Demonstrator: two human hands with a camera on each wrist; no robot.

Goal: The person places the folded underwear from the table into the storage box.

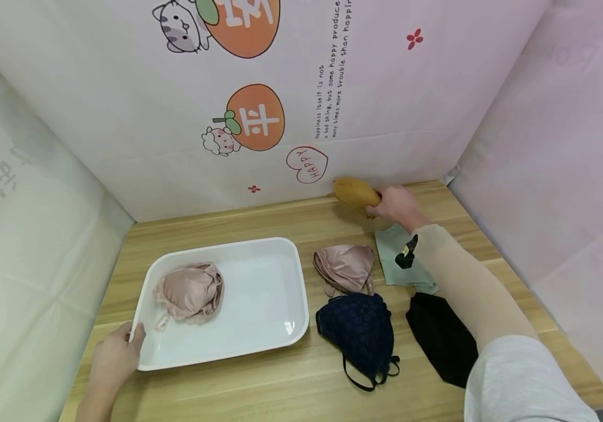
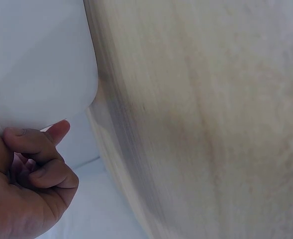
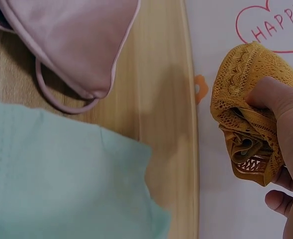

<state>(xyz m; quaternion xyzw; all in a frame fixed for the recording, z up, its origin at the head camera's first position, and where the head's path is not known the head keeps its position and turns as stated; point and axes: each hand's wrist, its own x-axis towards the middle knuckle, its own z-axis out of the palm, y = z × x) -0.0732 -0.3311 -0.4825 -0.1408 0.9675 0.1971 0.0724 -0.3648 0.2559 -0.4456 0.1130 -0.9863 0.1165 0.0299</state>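
We see the right hand (image 1: pixel 399 205) grasping a mustard lace bra (image 1: pixel 354 192) at the far edge of the wooden table (image 1: pixel 227 387), right of the middle. In the right wrist view we find the thumb pressed on the lace cup, with the bra bunched up below it. We cannot tell whether the bra touches the printed wall sheet (image 1: pixel 365 105) behind it.

At the near left, the left hand (image 1: pixel 114 357) pinches the rim of a shallow white tray (image 1: pixel 259 293) at its left end, close to the near corner. In the left part of the tray lies a dusty-pink satin bra (image 1: pixel 190 291), cup upward, its thin strap loose on the tray floor toward the near side.

To the right of the tray we make out a second pink satin bra (image 1: pixel 346 266), and just nearer than it, a navy lace bra (image 1: pixel 359 331) whose straps trail toward the near side. Further right we see a mint-green cloth (image 1: pixel 390 258) lying flat, partly beneath the outstretched right forearm in our view, and nearer than that, a black cloth (image 1: pixel 441 340). A beige sleeve (image 1: pixel 470 287) covers the right forearm.
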